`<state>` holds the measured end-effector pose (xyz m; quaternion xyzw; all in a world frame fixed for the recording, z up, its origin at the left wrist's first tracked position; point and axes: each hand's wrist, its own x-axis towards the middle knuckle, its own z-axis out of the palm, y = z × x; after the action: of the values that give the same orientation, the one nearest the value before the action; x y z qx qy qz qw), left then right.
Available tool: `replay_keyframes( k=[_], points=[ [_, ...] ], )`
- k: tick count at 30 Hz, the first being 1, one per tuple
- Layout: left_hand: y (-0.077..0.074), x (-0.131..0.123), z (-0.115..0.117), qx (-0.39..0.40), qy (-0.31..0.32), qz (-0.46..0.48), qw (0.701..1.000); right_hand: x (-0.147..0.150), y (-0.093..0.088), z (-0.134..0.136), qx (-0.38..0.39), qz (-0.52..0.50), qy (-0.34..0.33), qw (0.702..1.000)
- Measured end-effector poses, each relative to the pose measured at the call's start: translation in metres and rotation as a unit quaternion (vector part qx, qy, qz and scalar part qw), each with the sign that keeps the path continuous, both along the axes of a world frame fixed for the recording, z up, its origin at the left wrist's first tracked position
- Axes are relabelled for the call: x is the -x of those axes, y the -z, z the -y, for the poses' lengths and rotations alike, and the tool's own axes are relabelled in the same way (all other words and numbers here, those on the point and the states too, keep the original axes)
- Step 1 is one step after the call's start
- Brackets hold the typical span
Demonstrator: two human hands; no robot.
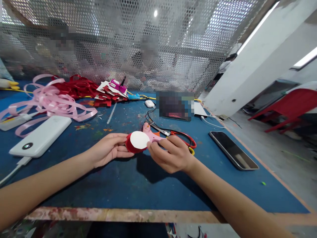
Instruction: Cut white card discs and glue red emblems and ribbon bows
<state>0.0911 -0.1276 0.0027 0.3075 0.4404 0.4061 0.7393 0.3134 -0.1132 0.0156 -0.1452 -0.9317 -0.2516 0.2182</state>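
My left hand has its fingers closed around the left side of a small red piece with a white oval face. At the right edge of that face, my right hand pinches with curled fingers. Just behind the right hand is a pink tool with an orange part, which looks like a small glue gun; the fingers hide one end of it. Scissors with red and black handles lie beyond the right knuckles. A bit of yellow handle shows beside the right wrist.
Loose pink ribbon, red ribbon and a white power bank lie left on the blue tabletop. Red and white cut pieces sit by a purple power strip. A phone lies right; perforated mesh stands behind.
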Motion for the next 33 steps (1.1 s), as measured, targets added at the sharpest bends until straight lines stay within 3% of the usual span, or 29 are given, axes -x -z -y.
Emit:
replay_keyframes(
  k=[3, 6, 16, 20, 22, 25, 29, 33],
  points=[
    [-0.001, 0.0, 0.001, 0.007, -0.001, 0.013, 1.0, 0.003, 0.002, -0.001, -0.09, -0.013, -0.047, 0.995],
    [-0.001, -0.001, 0.002, 0.008, 0.001, 0.018, 1.0, 0.006, 0.003, -0.001, -0.121, -0.017, -0.063, 0.991],
    [-0.001, 0.0, 0.001, -0.012, 0.0, 0.004, 1.0, 0.004, 0.004, -0.003, 0.006, 0.017, 0.003, 1.0],
    [-0.001, 0.001, 0.001, -0.025, 0.002, -0.01, 1.0, 0.004, 0.006, -0.007, -0.001, -0.079, 0.033, 0.996],
    [-0.001, 0.001, 0.0, -0.033, -0.002, -0.021, 0.999, 0.006, 0.006, -0.007, 0.063, -0.186, 0.057, 0.979],
    [0.0, 0.001, 0.0, -0.057, 0.004, -0.038, 0.998, 0.011, 0.006, -0.004, 0.229, -0.305, 0.103, 0.919],
    [0.002, 0.001, 0.004, -0.122, 0.031, -0.053, 0.991, 0.017, 0.004, 0.004, 0.401, -0.333, 0.127, 0.844],
    [0.004, 0.003, 0.012, -0.228, 0.039, -0.099, 0.968, 0.021, 0.004, 0.01, 0.456, -0.325, 0.112, 0.821]
  ],
)
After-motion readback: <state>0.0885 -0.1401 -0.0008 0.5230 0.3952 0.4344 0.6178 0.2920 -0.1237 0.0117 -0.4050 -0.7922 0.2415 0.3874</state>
